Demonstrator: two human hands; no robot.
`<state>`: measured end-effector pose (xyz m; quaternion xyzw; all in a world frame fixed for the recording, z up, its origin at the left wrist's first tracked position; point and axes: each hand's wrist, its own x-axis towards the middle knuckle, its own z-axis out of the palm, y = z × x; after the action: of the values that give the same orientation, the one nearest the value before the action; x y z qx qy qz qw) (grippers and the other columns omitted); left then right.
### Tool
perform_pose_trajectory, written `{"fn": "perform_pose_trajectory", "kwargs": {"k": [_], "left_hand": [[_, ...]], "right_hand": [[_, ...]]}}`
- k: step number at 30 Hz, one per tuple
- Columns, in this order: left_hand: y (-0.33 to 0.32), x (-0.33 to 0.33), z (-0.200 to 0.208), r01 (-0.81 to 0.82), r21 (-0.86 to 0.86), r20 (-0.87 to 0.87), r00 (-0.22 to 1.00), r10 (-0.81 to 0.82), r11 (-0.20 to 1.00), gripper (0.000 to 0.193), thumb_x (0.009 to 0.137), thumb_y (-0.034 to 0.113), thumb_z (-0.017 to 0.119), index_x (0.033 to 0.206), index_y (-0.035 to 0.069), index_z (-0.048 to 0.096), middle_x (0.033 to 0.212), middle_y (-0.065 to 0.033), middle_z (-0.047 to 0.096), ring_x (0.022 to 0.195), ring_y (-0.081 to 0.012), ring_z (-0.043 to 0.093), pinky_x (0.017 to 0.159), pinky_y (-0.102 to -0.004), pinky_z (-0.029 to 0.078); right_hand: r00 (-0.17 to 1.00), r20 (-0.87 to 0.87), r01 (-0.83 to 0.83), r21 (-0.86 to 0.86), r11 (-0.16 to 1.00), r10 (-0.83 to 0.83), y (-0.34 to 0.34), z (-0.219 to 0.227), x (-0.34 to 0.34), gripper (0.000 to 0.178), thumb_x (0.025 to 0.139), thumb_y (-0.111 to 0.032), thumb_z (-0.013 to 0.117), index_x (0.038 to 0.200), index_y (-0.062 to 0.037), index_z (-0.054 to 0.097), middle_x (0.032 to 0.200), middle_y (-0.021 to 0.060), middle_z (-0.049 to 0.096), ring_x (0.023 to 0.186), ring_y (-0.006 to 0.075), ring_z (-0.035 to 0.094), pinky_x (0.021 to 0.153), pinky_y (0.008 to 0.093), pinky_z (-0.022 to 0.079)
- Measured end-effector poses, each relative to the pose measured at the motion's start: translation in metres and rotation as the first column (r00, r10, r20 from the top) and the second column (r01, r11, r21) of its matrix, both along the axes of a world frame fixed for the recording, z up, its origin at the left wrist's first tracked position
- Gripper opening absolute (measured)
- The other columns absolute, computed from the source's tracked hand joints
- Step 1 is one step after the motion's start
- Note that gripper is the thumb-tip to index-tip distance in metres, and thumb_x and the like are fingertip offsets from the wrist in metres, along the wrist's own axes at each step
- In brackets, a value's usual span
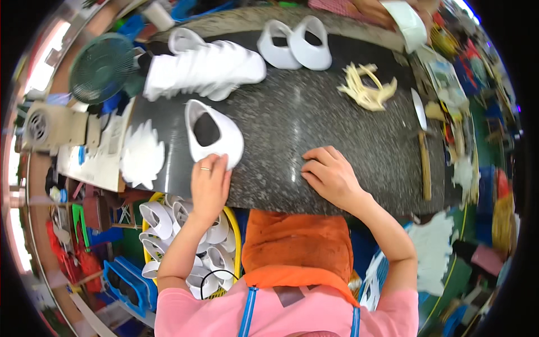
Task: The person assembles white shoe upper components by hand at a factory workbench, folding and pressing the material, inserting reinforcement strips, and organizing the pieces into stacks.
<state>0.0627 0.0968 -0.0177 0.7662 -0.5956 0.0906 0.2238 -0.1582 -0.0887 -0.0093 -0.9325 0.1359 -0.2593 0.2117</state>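
My left hand grips the near end of a white shoe upper, with its fingers over the edge and the thumb partly hidden. This ring-shaped upper lies on the dark speckled stone tabletop, its opening toward the far left. On the same surface, my right hand rests palm down near the front edge, fingers slightly bent and apart, holding nothing. Two more white uppers stand side by side at the far edge. Left of them lies a long overlapping row of white uppers.
Cream strips lie heaped at the far right, near a knife and a wooden-handled hammer. White jagged pieces are stacked left. Below stands a yellow basket of uppers. A green fan stands far left.
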Motion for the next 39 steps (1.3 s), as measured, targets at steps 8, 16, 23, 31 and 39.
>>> {"fn": "perform_pose_trajectory", "kwargs": {"k": [8,16,23,31,39], "left_hand": [[0.013,0.033,-0.009,-0.054,-0.118,-0.001,0.999,0.054,0.992,0.029,0.087,0.007,0.061,0.116,0.004,0.06,0.114,-0.0142,0.056,0.094,-0.0258,0.057,0.072,-0.0318,0.049],[-0.029,0.07,-0.013,-0.099,0.26,-0.055,0.992,0.117,0.96,0.045,0.091,0.029,0.059,0.123,-0.003,0.052,0.114,-0.0187,0.057,0.092,-0.0242,0.055,0.081,-0.0335,0.044],[-0.029,-0.016,0.04,-0.21,0.044,-0.782,0.601,0.164,0.977,0.046,0.096,0.04,0.048,0.113,-0.003,0.051,0.102,-0.0073,0.053,0.096,-0.0196,0.052,0.089,-0.0319,0.041],[-0.06,-0.106,0.036,0.2,-0.556,-0.724,-0.593,-0.352,0.807,0.058,0.088,0.045,0.053,0.126,0.003,0.04,0.1,-0.0062,0.047,0.108,-0.0254,0.044,0.103,-0.0494,0.035],[-0.044,-0.121,0.011,0.261,-0.066,-0.967,-0.255,0.003,0.963,0.069,0.079,0.006,0.055,0.141,-0.004,0.026,0.137,-0.0202,0.042,0.126,-0.0326,0.042,0.104,-0.0445,0.037]], "right_hand": [[0.985,0.153,0.068,0.057,0.996,-0.076,0.069,-0.018,-0.095,0.014,0.076,-0.017,0.068,0.075,-0.0095,0.057,0.08,0.0022,0.056,0.076,0.0222,0.054,0.069,0.035,0.046],[-0.156,-0.303,0.967,0.147,-0.207,-0.94,0.07,-0.131,-0.417,0.034,0.09,-0.032,0.047,0.088,-0.003,0.064,0.092,0.0197,0.065,0.086,0.0377,0.062,0.07,0.0462,0.048],[-0.339,-0.413,0.938,-0.22,-0.268,-0.846,0.059,-0.239,-0.47,0.044,0.077,-0.028,0.061,0.11,0.0005,0.056,0.107,0.0214,0.06,0.096,0.0396,0.058,0.082,0.0471,0.049],[-0.358,-0.398,0.922,-0.295,-0.251,-0.845,0.032,-0.27,-0.469,0.025,0.078,-0.016,0.055,0.095,0.0014,0.06,0.093,0.0182,0.063,0.089,0.0352,0.061,0.076,0.0447,0.051],[-0.177,-0.266,0.562,0.763,-0.319,-0.948,0.052,-0.208,-0.504,0.015,0.088,-0.013,0.051,0.093,-0.0004,0.057,0.076,0.0117,0.062,0.075,0.0239,0.066,0.063,0.0353,0.053]]}}
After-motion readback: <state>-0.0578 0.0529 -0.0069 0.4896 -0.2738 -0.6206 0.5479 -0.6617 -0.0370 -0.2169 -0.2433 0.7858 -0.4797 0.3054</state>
